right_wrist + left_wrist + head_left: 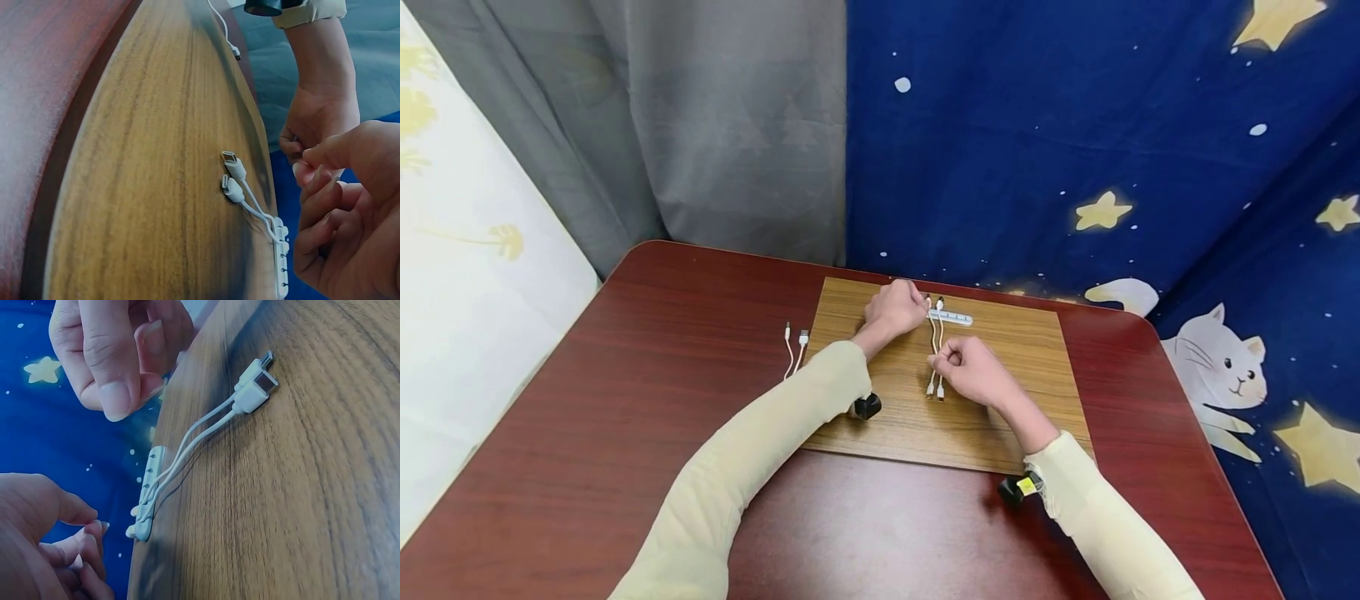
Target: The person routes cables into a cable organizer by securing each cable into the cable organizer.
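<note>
Two white charging cables (934,342) lie side by side on the wood-grain board (1000,358). Both run through a pale slotted cable clip (955,317) near the board's far edge; their near plugs (253,390) rest on the wood. My left hand (897,307) hovers by the clip's left end, its fingers loosely bent and nothing seen between them. Over the cables' near half is my right hand (973,371), fingers curled loosely, thumb close to the index finger. The left wrist view shows this right hand (115,359) holding nothing.
Left of the board, two more white plugs (803,337) on thin cables lie on the dark red table (700,333), partly hidden by my left sleeve (775,425). Behind the table hang a grey curtain (737,125) and a blue starry one (1000,167).
</note>
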`<state>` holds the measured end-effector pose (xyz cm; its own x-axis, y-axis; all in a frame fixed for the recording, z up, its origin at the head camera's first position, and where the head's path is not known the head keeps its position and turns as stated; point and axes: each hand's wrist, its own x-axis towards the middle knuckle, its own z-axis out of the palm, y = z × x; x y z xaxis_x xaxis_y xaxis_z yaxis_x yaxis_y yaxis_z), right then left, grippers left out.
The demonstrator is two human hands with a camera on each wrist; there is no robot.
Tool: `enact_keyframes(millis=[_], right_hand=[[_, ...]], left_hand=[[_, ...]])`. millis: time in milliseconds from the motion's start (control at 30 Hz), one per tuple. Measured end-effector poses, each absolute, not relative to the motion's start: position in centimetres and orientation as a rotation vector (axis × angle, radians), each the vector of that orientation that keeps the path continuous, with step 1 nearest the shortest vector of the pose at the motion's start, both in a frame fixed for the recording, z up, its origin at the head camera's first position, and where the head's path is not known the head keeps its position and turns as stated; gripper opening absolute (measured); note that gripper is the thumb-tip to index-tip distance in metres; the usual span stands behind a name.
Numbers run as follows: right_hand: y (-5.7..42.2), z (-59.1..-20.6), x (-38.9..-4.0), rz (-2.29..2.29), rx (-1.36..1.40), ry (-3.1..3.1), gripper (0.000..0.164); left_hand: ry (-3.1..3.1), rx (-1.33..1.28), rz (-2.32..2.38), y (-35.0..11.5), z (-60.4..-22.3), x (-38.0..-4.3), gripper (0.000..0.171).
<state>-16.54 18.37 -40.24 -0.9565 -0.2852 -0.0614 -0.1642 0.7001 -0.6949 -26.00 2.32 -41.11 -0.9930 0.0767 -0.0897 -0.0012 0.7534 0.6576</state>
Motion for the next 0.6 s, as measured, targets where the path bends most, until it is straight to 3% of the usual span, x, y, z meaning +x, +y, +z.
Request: enact_keyframes(millis=[600], right_hand=[[17.5, -41.1, -15.6, -1.066, -0.380, 2.868, 0.017]], left_hand=[[2.870, 0.146, 0.905, -1.2, -40.7, -24.1, 0.021]])
